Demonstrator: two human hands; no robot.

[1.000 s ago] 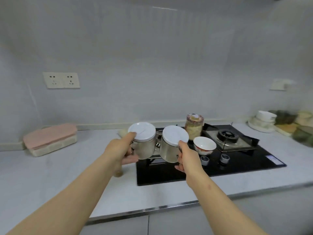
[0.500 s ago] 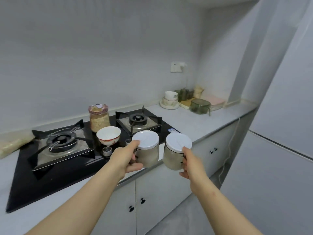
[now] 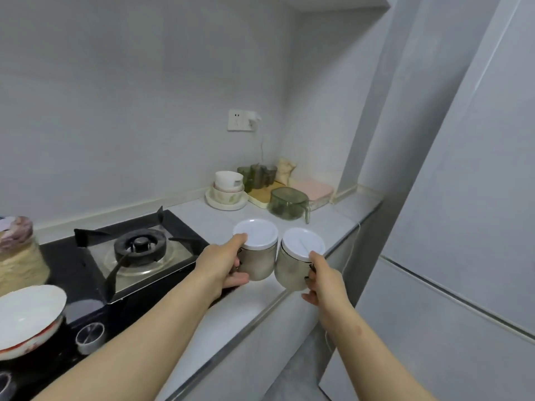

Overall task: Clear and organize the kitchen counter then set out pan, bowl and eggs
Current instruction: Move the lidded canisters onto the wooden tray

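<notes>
My left hand (image 3: 224,263) grips a clear jar with a white lid (image 3: 257,251), held in the air just right of the black gas stove (image 3: 86,270). My right hand (image 3: 322,280) grips a second white-lidded jar (image 3: 295,261) by its side, over the counter's front edge (image 3: 260,316). The two jars nearly touch. A white bowl with a red pattern (image 3: 26,316) sits on the stove at the lower left. No pan or eggs are in view.
A jar of grain with a patterned lid (image 3: 17,253) stands on the stove's left. At the counter's far corner sit stacked white bowls (image 3: 228,188), green glasses (image 3: 257,175), a green lidded pitcher (image 3: 288,202) and a pink-lidded box (image 3: 315,189). A tall grey fridge (image 3: 448,227) stands right.
Both hands have carried the jars from above the stove to the right, toward the counter's far end. My view has turned right; the stove's left burner has left the frame.
</notes>
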